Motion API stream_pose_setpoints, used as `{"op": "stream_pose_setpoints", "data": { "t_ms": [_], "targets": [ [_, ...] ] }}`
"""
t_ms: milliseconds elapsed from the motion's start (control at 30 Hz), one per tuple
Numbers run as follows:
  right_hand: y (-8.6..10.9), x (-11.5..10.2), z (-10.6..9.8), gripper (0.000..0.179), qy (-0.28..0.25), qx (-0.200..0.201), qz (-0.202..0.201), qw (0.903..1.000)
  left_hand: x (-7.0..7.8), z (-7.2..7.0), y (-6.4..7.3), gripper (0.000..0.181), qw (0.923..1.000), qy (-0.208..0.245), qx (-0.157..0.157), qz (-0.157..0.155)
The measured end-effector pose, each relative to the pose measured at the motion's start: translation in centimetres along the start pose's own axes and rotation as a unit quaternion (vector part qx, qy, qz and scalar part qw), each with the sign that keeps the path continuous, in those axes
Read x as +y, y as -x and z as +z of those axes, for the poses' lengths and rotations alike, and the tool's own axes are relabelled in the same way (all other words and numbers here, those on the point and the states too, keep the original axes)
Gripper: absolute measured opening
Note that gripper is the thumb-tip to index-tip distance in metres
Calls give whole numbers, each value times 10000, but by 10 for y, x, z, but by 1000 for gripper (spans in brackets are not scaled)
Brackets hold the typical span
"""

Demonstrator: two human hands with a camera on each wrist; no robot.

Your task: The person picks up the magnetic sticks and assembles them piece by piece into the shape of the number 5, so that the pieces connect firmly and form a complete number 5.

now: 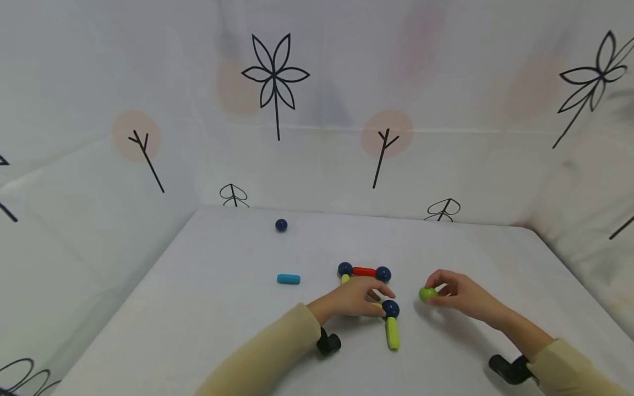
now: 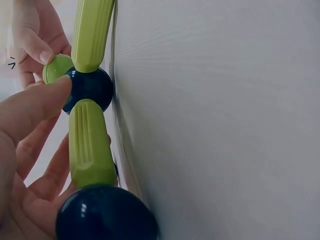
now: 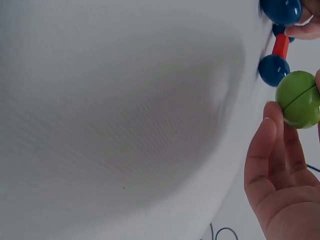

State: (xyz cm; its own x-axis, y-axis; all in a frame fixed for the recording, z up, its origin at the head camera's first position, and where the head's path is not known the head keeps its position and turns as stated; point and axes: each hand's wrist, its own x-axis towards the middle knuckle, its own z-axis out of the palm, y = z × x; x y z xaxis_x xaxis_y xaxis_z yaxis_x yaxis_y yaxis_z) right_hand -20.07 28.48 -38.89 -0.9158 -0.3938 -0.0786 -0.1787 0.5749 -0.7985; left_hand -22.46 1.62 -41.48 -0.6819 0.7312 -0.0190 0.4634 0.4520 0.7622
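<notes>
My right hand [image 1: 463,297] pinches a light green ball [image 1: 426,294] between thumb and fingertips, held just above the table at the right. My left hand [image 1: 354,297] grips a dark blue ball [image 1: 391,308], its thumb against the ball in the left wrist view. From that ball one lime green rod [image 1: 393,333] extends toward the front edge; a second lime rod [image 2: 91,145] joins it to another dark blue ball [image 2: 107,215]. Behind the left hand, a red rod [image 1: 364,271] links two more dark blue balls, and a lime rod [image 1: 345,279] runs under the hand.
A light blue rod [image 1: 289,279] lies left of the joined pieces. Farther back sits a loose dark blue ball [image 1: 281,225]. The white table [image 1: 208,286] meets a printed cloth backdrop [image 1: 322,165] behind and at both sides.
</notes>
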Motion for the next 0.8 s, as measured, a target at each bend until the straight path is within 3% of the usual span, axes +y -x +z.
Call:
{"op": "stream_pose_setpoints", "data": {
  "t_ms": [200, 467, 800],
  "targets": [
    [2, 1, 6, 32, -280, -376, -181, 9987, 3, 0, -3, 37, 9993, -326, -195, 50],
    [5, -2, 15, 33, -762, -1048, -261, 9912, 5, 1, -5, 34, 9990, -423, -165, 0],
    [9, -4, 21, 27, -1293, -1854, -417, 9732, 4, 1, -5, 31, 9986, -512, -91, -135]
  ]
}}
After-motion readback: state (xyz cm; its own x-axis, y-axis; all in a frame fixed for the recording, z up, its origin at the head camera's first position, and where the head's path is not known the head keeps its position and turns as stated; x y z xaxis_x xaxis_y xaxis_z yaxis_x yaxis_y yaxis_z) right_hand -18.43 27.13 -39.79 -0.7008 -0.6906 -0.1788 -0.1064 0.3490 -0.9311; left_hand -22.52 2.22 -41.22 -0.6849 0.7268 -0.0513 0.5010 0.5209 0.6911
